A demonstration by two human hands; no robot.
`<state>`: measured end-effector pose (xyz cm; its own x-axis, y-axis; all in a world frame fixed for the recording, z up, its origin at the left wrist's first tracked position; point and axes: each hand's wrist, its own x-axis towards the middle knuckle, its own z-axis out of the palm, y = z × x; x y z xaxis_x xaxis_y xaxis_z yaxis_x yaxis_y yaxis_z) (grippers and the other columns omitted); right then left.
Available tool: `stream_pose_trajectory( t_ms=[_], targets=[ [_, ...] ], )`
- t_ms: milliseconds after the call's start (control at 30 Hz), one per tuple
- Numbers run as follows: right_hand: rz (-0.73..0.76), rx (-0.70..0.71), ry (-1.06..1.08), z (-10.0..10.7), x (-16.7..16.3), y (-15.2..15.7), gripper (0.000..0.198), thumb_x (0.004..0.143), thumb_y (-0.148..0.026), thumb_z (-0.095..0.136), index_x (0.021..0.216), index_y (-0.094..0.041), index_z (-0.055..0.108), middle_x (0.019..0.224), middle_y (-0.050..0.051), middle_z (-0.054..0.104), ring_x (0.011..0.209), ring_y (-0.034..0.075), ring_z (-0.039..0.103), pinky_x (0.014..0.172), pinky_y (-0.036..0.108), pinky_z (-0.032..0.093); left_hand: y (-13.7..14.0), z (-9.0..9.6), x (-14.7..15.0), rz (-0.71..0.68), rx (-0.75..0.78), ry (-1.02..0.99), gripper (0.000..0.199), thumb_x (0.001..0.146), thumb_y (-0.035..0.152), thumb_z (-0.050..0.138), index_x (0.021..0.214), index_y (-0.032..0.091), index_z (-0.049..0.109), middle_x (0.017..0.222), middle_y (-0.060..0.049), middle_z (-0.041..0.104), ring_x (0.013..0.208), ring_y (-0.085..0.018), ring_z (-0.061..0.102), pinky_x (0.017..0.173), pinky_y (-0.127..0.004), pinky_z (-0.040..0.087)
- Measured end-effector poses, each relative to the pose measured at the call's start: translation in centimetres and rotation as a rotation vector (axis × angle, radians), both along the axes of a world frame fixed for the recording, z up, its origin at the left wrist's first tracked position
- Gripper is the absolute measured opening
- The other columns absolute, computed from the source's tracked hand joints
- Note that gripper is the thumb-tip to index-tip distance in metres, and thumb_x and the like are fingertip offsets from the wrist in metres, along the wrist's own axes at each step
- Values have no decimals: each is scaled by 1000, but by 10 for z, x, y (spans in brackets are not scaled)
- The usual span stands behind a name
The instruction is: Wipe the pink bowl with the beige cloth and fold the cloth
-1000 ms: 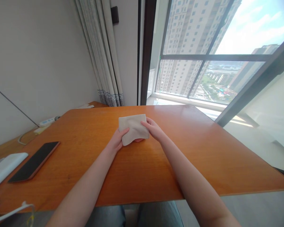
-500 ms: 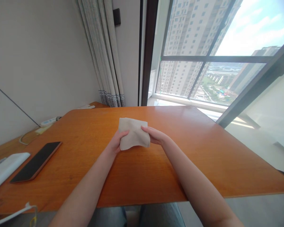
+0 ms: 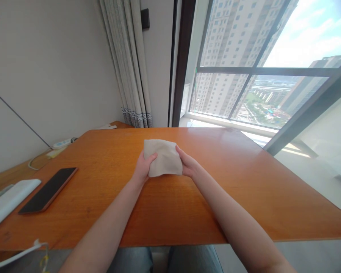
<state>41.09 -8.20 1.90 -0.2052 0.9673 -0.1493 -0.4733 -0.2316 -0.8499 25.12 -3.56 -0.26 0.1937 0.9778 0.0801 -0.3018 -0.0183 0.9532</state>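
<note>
Between my hands, over the middle of the orange-brown wooden table [image 3: 216, 182], is a pale off-white tissue [image 3: 165, 159], roughly rectangular and slightly wavy along its lower edge. My left hand [image 3: 143, 167] grips its left side, the thumb lying across the front and the fingers hidden behind. At the right edge my right hand [image 3: 187, 162] pinches it, thumb near the upper right corner; its other fingers are mostly behind the sheet. The tissue's back cannot be seen.
On the left of the table lie a dark tablet-like device [image 3: 49, 190] and a white flat object [image 3: 13, 203]. A white cable [image 3: 19, 258] hangs at the near left edge. Behind are a power strip [image 3: 63, 143], a curtain [image 3: 130, 68] and a large window [image 3: 224, 91].
My right thumb has shifted from the tissue's front to its right edge. The tissue now shows flatter and slightly wider. The view has turned a little.
</note>
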Motion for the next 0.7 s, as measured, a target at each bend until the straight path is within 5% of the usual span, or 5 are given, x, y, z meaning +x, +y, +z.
stream_pose_trajectory(
  t_ms=[133,333,433,533,700],
  targets=[
    [-135,73,-72,-3,2,3,34,67,-28,68,99,-17,59,88,7,69,91,25,65,84,40,52,2,0,4,41,133,46,37,67,40,70,96,21,55,105,-6,64,95,-20,61,81,-30,48],
    [-829,427,-660,-1,29,8,31,77,-28,46,101,-19,63,97,7,63,105,28,54,91,45,45,15,-16,5,93,159,189,23,77,39,59,88,21,50,120,-7,55,91,-16,58,79,-30,46],
    [-667,644,-1206,2,25,0,27,74,-19,49,95,-21,67,114,8,56,118,29,42,104,49,30,21,-30,7,106,179,339,28,71,33,66,93,21,53,117,-9,56,100,-20,56,90,-34,41],
    [-319,621,-1539,-1,11,-5,28,74,-12,48,94,-22,66,113,9,57,115,27,44,106,56,17,23,-43,11,47,154,400,41,70,36,68,104,19,53,124,-13,53,106,-23,55,94,-38,38],
    [-4,500,-1699,-18,2,-3,20,76,-23,60,95,-18,63,104,14,58,102,29,49,86,42,41,25,-56,13,-67,198,384,41,74,36,65,109,19,54,122,-13,57,113,-25,54,101,-39,35]
  ],
)
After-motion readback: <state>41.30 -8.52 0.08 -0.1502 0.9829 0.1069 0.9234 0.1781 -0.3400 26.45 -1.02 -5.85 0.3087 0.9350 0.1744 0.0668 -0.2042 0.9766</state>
